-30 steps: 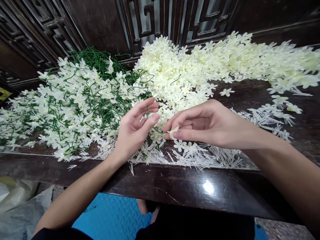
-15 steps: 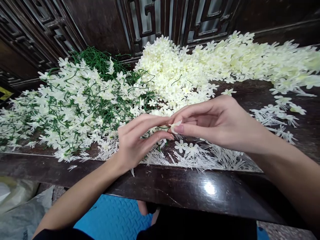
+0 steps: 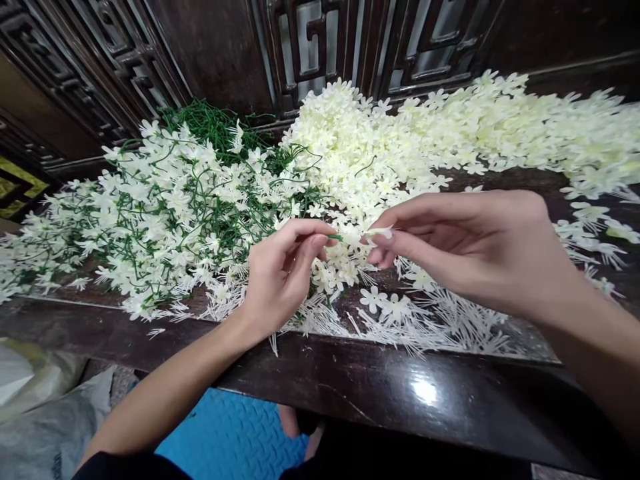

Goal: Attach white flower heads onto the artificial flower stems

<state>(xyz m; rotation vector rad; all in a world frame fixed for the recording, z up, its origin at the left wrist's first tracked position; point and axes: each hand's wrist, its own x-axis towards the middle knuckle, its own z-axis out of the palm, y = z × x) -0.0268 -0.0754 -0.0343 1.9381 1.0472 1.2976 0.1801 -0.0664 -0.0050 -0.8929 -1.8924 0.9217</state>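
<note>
My left hand (image 3: 285, 273) is closed in a pinch on the tip of a thin green stem (image 3: 334, 237), just above the table's front part. My right hand (image 3: 470, 243) faces it, thumb and fingers pinched on a small cream artificial flower (image 3: 379, 233) a few centimetres right of the stem tip. Below both hands lie loose cream flowers (image 3: 385, 303) and white plastic stamen pieces (image 3: 450, 327).
A heap of green stems with white flowers (image 3: 165, 213) fills the left of the dark wooden table (image 3: 380, 393). A large pile of loose cream petals (image 3: 450, 140) runs to the right. Carved dark wood panels (image 3: 310, 47) stand behind. Plastic bags (image 3: 40, 407) and blue mat (image 3: 230, 440) lie below.
My left hand closed from open fingers into a pinch on the stem. Both hands rose slightly, and the flower now sits a little apart from the stem tip.
</note>
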